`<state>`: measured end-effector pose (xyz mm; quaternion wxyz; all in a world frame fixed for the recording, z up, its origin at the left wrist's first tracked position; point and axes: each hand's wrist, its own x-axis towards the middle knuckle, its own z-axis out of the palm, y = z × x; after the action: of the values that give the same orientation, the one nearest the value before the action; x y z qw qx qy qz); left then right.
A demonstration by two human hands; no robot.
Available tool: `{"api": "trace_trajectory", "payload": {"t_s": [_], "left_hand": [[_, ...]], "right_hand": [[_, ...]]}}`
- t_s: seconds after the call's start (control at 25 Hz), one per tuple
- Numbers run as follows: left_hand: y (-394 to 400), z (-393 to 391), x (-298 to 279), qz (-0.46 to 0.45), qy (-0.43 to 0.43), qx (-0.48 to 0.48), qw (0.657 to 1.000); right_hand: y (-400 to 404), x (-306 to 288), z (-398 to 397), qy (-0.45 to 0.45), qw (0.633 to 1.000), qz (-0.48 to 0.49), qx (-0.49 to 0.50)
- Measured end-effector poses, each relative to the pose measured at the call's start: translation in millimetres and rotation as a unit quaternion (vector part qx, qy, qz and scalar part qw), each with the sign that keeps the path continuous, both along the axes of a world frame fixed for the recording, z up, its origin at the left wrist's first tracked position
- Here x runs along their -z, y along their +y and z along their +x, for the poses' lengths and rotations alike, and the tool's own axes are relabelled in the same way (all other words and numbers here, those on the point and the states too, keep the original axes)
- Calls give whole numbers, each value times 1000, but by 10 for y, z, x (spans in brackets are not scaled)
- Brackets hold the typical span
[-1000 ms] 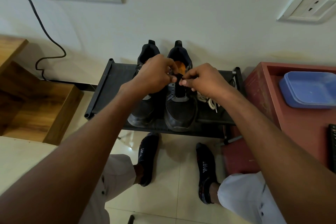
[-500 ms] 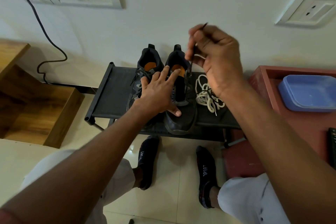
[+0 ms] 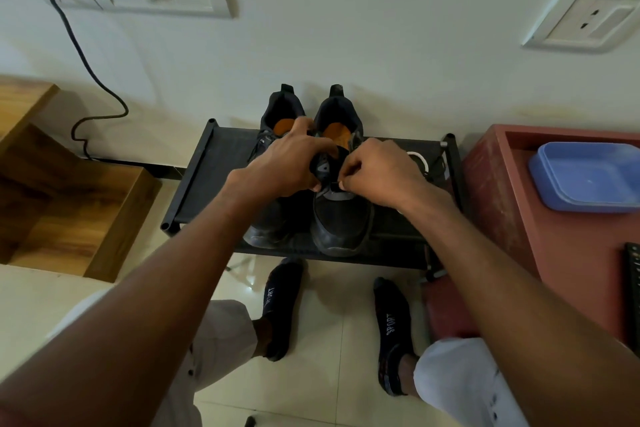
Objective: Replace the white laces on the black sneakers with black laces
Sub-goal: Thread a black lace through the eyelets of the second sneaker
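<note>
Two black sneakers with orange insoles stand side by side on a low black shoe rack (image 3: 204,177). My left hand (image 3: 284,167) lies over the left sneaker (image 3: 266,232) and grips the eyelet edge of the right sneaker (image 3: 341,225). My right hand (image 3: 381,173) pinches a black lace (image 3: 333,184) at the right sneaker's eyelets. The removed white laces (image 3: 420,161) lie on the rack behind my right hand, mostly hidden.
A red cabinet (image 3: 519,218) holding a blue plastic tub (image 3: 588,177) stands at the right. A wooden unit (image 3: 69,212) is at the left. A black cable (image 3: 90,73) runs down the wall from the switchboard. My socked feet (image 3: 280,305) rest on the tiled floor.
My right hand has come down from its raised pull of the black lace to the shoe's eyelets. My left hand, flat on the shoes before, now grips the right sneaker's eyelet edge.
</note>
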<state>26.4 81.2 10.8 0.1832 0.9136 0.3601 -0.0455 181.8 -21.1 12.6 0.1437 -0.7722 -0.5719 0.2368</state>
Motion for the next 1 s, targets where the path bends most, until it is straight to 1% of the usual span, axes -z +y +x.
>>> {"api": "trace_trajectory", "payload": {"t_s": [0.04,0.12,0.28,0.32,0.4,0.48,0.56,0.68,0.72,0.8,0.88,0.96,1.0], "left_hand": [[-11,6,-8,14,-18,-9,1000],[-16,-7,-25,29,-37,3,999],[4,-50,-3,-34,-43,25,998],[21,-59,12,-42,-44,28,998],[52,-76,39,-59,-47,29,997],[72,-90,43,-75,-51,25,996],[71,-91,48,-88,-58,15,994],[54,-66,65,-101,-63,-10,993],[55,-61,64,-107,-67,-28,992],[53,-67,52,-123,-72,-71,987],[16,-76,43,-119,-54,-107,986],[-68,-99,43,-122,-21,-126,984],[-113,-103,52,-140,-16,-130,981]], "right_hand": [[5,36,-34,-12,1000,-1,1],[17,87,-90,-40,999,1,12],[44,106,-164,-72,997,13,34],[54,111,-173,-65,997,11,27],[72,136,-158,-21,1000,-3,19],[86,144,-122,27,999,-22,36],[88,174,-89,57,997,-33,51],[63,216,-132,90,994,-19,66],[60,228,-153,84,994,-12,71],[56,238,-182,41,996,1,79],[47,230,-195,-3,996,11,88],[57,232,-210,-11,996,14,82],[70,235,-215,-6,997,12,74]]}}
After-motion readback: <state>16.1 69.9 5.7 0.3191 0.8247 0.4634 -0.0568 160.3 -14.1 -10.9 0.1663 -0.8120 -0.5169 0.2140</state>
